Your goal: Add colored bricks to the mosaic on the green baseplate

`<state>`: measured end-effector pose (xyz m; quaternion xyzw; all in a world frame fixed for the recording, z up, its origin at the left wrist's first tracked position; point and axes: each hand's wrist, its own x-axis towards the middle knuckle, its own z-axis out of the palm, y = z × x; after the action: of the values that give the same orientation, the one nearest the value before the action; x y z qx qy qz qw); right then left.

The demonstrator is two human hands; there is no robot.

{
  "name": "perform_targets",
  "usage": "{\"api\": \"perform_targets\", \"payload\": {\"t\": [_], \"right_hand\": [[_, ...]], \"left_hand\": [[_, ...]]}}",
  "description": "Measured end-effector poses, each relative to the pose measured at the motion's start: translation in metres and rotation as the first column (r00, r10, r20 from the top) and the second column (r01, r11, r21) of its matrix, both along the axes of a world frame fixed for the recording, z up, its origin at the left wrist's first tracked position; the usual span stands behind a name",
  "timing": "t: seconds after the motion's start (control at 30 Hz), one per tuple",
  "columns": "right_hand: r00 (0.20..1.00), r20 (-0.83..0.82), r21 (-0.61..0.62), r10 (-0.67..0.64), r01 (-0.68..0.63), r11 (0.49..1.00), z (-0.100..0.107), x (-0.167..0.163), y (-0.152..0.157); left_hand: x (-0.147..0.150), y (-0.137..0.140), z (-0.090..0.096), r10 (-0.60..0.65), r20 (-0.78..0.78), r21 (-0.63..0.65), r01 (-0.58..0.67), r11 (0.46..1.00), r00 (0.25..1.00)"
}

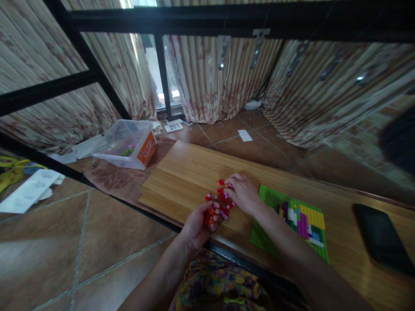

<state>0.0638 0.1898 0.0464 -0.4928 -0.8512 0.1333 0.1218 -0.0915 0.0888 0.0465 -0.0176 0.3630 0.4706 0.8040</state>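
Observation:
My left hand [197, 225] is cupped, palm up, at the near edge of the wooden board, with the fingers curled around several small orange building bricks [210, 215]. Beside it on the wood lies a loose pile of red and pink building bricks [223, 196]. My right hand [244, 192] reaches into the far right side of that pile. Its fingers are bent together at the bricks, and what they pinch is too small to make out. Under my right forearm is a green baseplate [266, 196], partly covered with rows of coloured bricks.
A black phone [382, 237] rests at the right on the wooden board [177, 168]. To the left stands a clear plastic box [121, 149] with an orange label and a few pieces inside. Black metal bars [207, 21] cross above, with curtains [207, 82] behind.

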Motion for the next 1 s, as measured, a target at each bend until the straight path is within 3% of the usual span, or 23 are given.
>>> {"api": "perform_targets", "payload": {"t": [0.6, 0.73, 0.87, 1.0], "right_hand": [[1.000, -0.014, -0.017, -0.017, 0.017, 1.000, 0.000, 0.005, 0.006], [0.974, -0.225, -0.061, -0.010, -0.004, 0.998, 0.017, -0.004, -0.024], [0.924, -0.375, -0.148, 0.075, -0.139, 0.979, 0.026, -0.008, -0.049], [0.947, -0.311, -0.080, -0.078, 0.056, 0.995, 0.012, 0.005, -0.039]], "left_hand": [[0.001, 0.000, 0.000, -0.011, -0.021, -0.013, 0.011, 1.000, 1.000], [0.001, 0.000, -0.001, -0.017, -0.038, -0.017, 0.017, 1.000, 0.999], [0.000, 0.000, -0.001, -0.013, 0.002, -0.004, 0.013, 1.000, 1.000], [-0.002, -0.002, -0.001, -0.018, 0.112, 0.028, 0.015, 0.999, 0.994]]}}
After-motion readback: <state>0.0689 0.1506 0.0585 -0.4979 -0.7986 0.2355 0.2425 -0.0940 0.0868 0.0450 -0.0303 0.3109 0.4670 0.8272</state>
